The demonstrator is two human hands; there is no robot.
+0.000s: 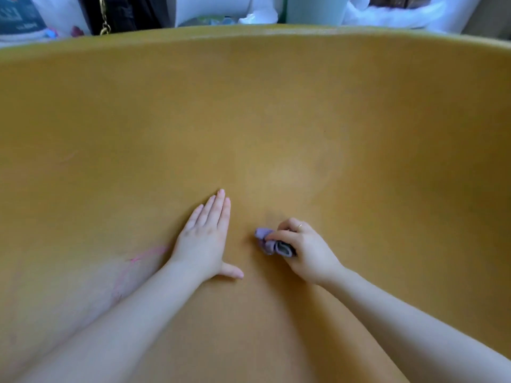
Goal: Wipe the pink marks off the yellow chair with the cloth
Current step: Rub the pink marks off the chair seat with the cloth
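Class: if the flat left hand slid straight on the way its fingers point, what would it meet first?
Only bare yellow chair: the left hand points up the seat towards the backrest, no marks showing ahead. Depth is unclear.

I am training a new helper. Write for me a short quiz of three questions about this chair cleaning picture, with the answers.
1. True or false: the left hand lies flat on the yellow chair.
2. Which hand holds the purple cloth?
3. The clearest pink marks are: A) under the cloth, B) beside the left wrist, C) on the chair's top rim.

Key: 1 true; 2 the right hand; 3 B.
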